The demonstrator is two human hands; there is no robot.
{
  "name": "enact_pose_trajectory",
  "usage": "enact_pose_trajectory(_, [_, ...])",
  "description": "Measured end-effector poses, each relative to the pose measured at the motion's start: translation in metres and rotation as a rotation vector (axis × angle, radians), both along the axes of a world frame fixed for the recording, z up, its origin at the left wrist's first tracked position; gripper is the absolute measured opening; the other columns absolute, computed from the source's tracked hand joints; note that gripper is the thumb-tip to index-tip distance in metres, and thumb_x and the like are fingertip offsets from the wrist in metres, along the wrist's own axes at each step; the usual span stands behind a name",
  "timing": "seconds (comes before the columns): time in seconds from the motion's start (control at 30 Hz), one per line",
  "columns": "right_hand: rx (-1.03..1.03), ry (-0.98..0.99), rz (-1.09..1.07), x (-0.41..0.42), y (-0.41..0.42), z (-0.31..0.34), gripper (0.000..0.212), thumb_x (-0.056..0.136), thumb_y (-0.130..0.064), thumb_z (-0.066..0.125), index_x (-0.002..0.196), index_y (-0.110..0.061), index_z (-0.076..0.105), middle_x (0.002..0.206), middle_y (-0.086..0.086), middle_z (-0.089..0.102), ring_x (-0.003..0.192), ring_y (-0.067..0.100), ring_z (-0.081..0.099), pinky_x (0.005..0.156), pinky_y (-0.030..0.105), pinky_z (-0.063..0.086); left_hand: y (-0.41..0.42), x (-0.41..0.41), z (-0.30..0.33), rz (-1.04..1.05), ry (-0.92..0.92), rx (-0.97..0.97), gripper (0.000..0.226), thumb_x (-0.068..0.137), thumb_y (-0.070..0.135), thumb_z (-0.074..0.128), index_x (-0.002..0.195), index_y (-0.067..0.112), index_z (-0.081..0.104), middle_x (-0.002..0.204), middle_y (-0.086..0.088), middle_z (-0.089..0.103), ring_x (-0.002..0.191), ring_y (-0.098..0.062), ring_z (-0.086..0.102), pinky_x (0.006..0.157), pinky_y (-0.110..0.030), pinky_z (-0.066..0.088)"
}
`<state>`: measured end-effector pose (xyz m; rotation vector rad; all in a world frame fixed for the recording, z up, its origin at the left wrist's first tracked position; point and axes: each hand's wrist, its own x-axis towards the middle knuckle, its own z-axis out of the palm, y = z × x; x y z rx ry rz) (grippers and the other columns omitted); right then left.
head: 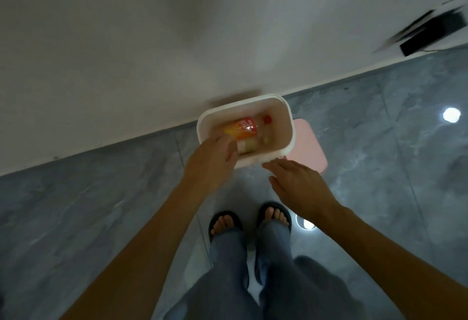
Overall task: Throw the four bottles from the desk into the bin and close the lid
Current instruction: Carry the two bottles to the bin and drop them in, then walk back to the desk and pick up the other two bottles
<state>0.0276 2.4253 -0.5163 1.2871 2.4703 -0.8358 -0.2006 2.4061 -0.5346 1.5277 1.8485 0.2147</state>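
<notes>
A white bin point(287, 127) stands open on the floor against the wall. Inside lies a bottle with an orange-red label point(244, 128) and a red cap, and a pale bottle point(249, 146) lies beside it. My left hand point(212, 160) hovers over the bin's near left rim with its fingertips touching or just off the labelled bottle; blur hides whether it grips. My right hand point(300, 185) is spread just in front of the bin's near rim and holds nothing. The pink lid point(310, 150) lies on the floor at the bin's right side, partly hidden behind it.
A white wall runs diagonally behind the bin. The floor is glossy grey tile point(101, 193) with bright light reflections. A black object point(430, 33) sits by the wall at the upper right. My feet in black sandals point(249, 218) stand just before the bin.
</notes>
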Motion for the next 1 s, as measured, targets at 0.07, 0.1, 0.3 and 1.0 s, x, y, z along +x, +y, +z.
enact_pose_trajectory(0.07, [-0.155, -0.022, -0.124, 0.012, -0.014, 0.036, 0.033, 0.101, -0.036, 0.046, 0.131, -0.03, 0.058, 0.127, -0.002, 0.068, 0.107, 0.018, 0.068, 0.089, 0.034, 0.056, -0.027, -0.007, 0.044, 0.009, -0.008, -0.164, 0.028, 0.097, 0.034, 0.053, 0.123, 0.029, 0.059, 0.11, 0.005, 0.067, 0.092, -0.018, 0.066, 0.079, -0.04, 0.058])
enact_pose_trajectory(0.1, [-0.235, -0.037, -0.178, 0.019, -0.024, 0.056, 0.032, 0.102, -0.038, 0.044, 0.129, -0.031, 0.059, 0.125, -0.003, 0.069, 0.106, 0.017, 0.068, 0.092, 0.034, 0.055, -0.042, -0.009, 0.066, 0.005, -0.014, -0.26, 0.029, 0.097, 0.035, 0.053, 0.125, 0.029, 0.059, 0.111, 0.005, 0.067, 0.094, -0.018, 0.066, 0.082, -0.041, 0.058])
enact_pose_trajectory(0.3, [-0.433, -0.105, -0.403, 0.069, -0.084, 0.186, 0.027, 0.102, -0.035, 0.046, 0.121, -0.029, 0.064, 0.113, -0.001, 0.074, 0.097, 0.015, 0.069, 0.091, 0.03, 0.055, -0.14, -0.013, 0.193, 0.102, -0.021, -0.498, 0.029, 0.1, 0.036, 0.051, 0.121, 0.019, 0.06, 0.114, -0.009, 0.068, 0.097, -0.027, 0.064, 0.079, -0.035, 0.049])
enact_pose_trajectory(1.0, [-0.586, -0.343, -0.366, 0.136, -0.166, 0.465, 0.032, 0.102, -0.029, 0.05, 0.127, -0.014, 0.064, 0.118, 0.013, 0.071, 0.1, 0.029, 0.07, 0.098, 0.046, 0.052, -0.314, -0.004, 0.465, 0.476, -0.058, -0.631, 0.037, 0.098, 0.038, 0.05, 0.127, 0.02, 0.062, 0.128, -0.012, 0.066, 0.111, -0.031, 0.062, 0.095, -0.038, 0.05])
